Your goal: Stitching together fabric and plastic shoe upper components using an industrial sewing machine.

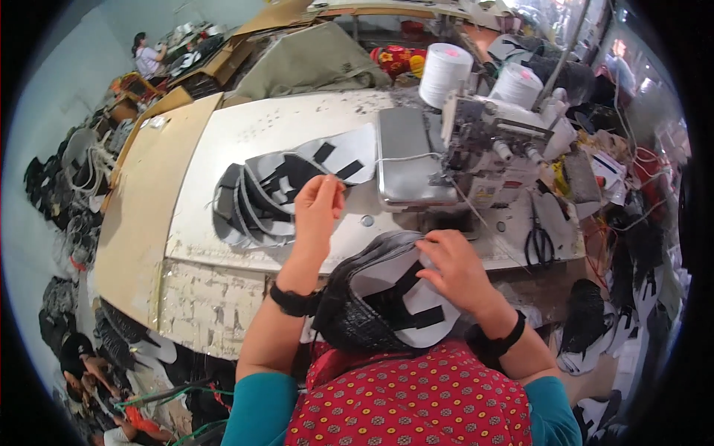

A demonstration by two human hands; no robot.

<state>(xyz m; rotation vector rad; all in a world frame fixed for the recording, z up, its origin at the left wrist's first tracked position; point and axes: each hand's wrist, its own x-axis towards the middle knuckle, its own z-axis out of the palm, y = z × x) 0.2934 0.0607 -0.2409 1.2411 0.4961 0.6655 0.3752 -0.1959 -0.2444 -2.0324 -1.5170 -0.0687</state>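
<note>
My left hand (318, 212) is over the table, its fingers pinched together beside a pile of black-and-white shoe uppers (256, 197). Whatever those fingers hold is too small to make out. Grey-white edging curves across that pile, and one white piece with black strips points toward the sewing machine (491, 145). On my lap rests a stack of shoe uppers (372, 297), black mesh outside and white inside with black strips. My right hand (454, 267) grips the upper edge of this stack, with thumb and forefinger at the white lining.
Two white thread cones (445, 74) stand behind the machine. Black-handled scissors (538, 241) lie at the table's right. A tan board (145, 215) borders the left side. Heaped pieces (587, 320) fill the floor to the right. A person (147, 58) sits at the far left.
</note>
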